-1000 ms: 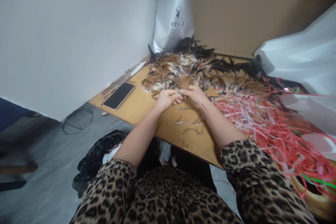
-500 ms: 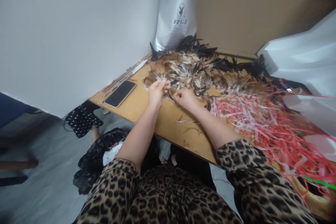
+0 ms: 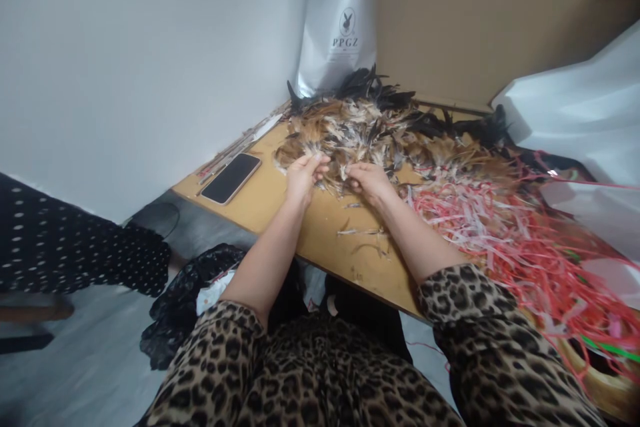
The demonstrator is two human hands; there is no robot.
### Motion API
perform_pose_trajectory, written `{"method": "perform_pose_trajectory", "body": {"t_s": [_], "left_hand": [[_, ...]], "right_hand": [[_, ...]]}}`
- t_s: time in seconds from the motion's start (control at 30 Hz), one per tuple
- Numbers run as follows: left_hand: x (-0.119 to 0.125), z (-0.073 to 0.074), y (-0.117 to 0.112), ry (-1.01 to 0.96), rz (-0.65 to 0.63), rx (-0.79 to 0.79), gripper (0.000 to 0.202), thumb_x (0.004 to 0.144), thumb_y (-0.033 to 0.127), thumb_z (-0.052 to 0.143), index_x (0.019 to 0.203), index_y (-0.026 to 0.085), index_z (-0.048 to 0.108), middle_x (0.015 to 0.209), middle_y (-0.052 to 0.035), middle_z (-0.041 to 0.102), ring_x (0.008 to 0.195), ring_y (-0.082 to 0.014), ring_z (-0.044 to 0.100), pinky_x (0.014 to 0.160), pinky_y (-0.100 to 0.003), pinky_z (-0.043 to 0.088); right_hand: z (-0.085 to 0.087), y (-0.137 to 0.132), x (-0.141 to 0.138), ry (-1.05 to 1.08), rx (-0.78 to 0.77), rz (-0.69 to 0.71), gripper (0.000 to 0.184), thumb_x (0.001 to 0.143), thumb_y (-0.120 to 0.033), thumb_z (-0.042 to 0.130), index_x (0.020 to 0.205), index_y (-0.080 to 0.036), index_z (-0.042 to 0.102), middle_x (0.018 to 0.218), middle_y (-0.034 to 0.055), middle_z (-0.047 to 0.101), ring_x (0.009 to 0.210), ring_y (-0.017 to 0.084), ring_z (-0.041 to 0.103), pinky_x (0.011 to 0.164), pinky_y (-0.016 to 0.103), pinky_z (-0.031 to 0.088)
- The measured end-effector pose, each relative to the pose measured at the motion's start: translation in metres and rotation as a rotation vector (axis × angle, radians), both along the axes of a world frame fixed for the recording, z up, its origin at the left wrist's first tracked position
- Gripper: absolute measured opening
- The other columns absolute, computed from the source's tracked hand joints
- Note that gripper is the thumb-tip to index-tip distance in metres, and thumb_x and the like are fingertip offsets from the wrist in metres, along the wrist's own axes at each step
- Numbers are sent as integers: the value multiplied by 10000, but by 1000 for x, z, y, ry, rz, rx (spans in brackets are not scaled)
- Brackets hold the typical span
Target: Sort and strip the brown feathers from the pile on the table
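A large heap of brown, white and black feathers [image 3: 370, 130] covers the far part of a wooden table [image 3: 310, 240]. My left hand [image 3: 304, 177] sits at the heap's near left edge, fingers pinched on a few feathers. My right hand [image 3: 369, 181] is a little to the right, fingers curled and pinching feathers at the heap's near edge. A few loose feathers [image 3: 357, 232] lie on the wood between my forearms.
A tangle of red and white plastic strips [image 3: 505, 240] fills the table's right side. A black phone [image 3: 231, 178] lies at the left edge beside thin sticks. A white paper bag [image 3: 340, 27] leans in the corner. A person in polka-dot cloth [image 3: 75, 247] is at the left.
My hands, joined a second ago, have parted and now pick at the heap's edge. A person in polka-dot cloth has come further into view at the left.
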State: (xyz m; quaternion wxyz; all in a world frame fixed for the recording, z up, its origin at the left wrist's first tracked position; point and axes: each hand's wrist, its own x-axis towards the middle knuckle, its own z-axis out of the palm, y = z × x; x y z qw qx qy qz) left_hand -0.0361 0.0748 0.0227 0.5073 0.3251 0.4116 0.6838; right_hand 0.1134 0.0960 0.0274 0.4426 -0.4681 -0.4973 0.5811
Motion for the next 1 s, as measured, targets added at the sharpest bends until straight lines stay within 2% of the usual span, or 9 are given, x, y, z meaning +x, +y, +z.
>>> {"method": "perform_pose_trajectory", "body": {"t_s": [0.13,0.33,0.47,0.7,0.83,0.93,1.0], "left_hand": [[5,0,-3,13,-94,-83,194,700,282,660,817,128,643,802,-57,691,569,-50,600,466,-130,385],[13,0,-8,36,-207,-158,166,693,249,675,780,112,644,835,-78,690,590,-69,625,481,-135,415],[16,0,-9,5,-216,-164,144,700,228,668,772,109,634,795,-75,688,603,-95,641,474,-142,424],[19,-6,-5,10,-192,-179,111,679,185,683,722,105,618,629,-34,651,575,-83,627,507,-139,449],[19,-8,-4,34,-174,-165,119,676,191,686,697,100,612,598,-33,640,548,-69,606,539,-150,461],[18,-6,-4,40,-158,-146,118,683,200,678,700,101,617,614,-39,649,542,-64,598,549,-154,462],[19,-5,-5,43,-152,-128,121,682,206,677,698,102,617,630,-43,656,539,-66,597,543,-159,460]], "right_hand": [[6,0,3,205,-57,-16,269,473,-278,717,645,-141,562,526,-36,529,383,21,333,367,169,180],[7,-3,-3,192,50,-73,267,524,-335,706,665,-158,564,417,-74,413,371,37,296,375,189,193],[4,-7,-11,67,138,-130,263,555,-375,673,679,-161,581,448,-60,456,403,57,350,411,204,263],[0,-10,-18,-25,224,-194,230,569,-341,643,687,-146,608,577,-20,560,508,76,447,502,209,357],[1,-11,-18,10,194,-172,216,567,-335,645,666,-150,592,512,-38,517,456,66,411,457,203,327],[3,-12,-16,79,114,-113,229,572,-342,654,687,-157,584,429,-65,443,387,54,347,396,197,262],[3,-12,-14,117,77,-60,255,570,-353,671,706,-154,590,423,-64,445,377,51,345,382,192,248]]}}
